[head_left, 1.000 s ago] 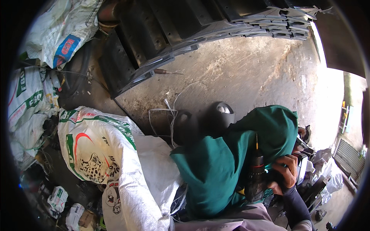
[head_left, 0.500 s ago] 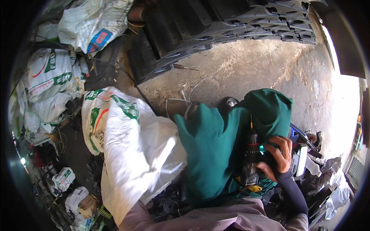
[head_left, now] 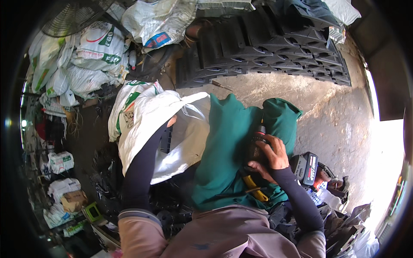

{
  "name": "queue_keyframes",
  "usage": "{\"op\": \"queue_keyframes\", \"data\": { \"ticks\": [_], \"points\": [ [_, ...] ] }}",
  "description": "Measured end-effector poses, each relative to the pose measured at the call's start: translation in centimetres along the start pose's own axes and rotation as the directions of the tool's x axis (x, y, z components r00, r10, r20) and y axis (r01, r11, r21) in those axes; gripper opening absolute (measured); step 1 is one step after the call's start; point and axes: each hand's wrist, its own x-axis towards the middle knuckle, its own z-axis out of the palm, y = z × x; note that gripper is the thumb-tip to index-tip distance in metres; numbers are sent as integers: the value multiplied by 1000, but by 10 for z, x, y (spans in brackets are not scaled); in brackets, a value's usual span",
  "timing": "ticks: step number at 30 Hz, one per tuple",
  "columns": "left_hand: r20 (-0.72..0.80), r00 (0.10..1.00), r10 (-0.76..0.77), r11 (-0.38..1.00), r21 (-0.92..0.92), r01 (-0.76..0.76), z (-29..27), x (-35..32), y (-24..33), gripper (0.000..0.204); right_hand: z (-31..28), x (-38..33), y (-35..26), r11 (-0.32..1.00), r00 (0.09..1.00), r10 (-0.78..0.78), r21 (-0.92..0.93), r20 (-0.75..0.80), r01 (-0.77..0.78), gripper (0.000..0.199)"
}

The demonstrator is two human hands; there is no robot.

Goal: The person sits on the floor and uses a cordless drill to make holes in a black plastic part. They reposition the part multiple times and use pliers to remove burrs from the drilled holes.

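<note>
Stained grey floor [head_left: 329, 114], glaring daylight [head_left: 387, 148] right, caged fan [head_left: 71, 19] upper left.

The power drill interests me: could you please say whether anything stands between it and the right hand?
Nothing visible does: the right hand is directly on the power drill, with the green cloth beneath.

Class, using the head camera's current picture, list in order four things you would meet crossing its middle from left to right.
Small white-and-green bag → large white sack → power drill in the right hand → black block-shaped pack.
</note>
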Motion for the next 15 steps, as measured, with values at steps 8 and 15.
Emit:
{"op": "queue_keyframes", "data": {
  "ticks": [8,15],
  "points": [
    [-63,985,163,985,-54,-166,-103,-113,31,73,-9,-25,-24,990,993,-82,-108,86,91,68],
    [48,947,317,718,-665,-206,-177,-165,65,74,-9,0,-56,965,985,-169,213,45,156,74]
  ]
}}
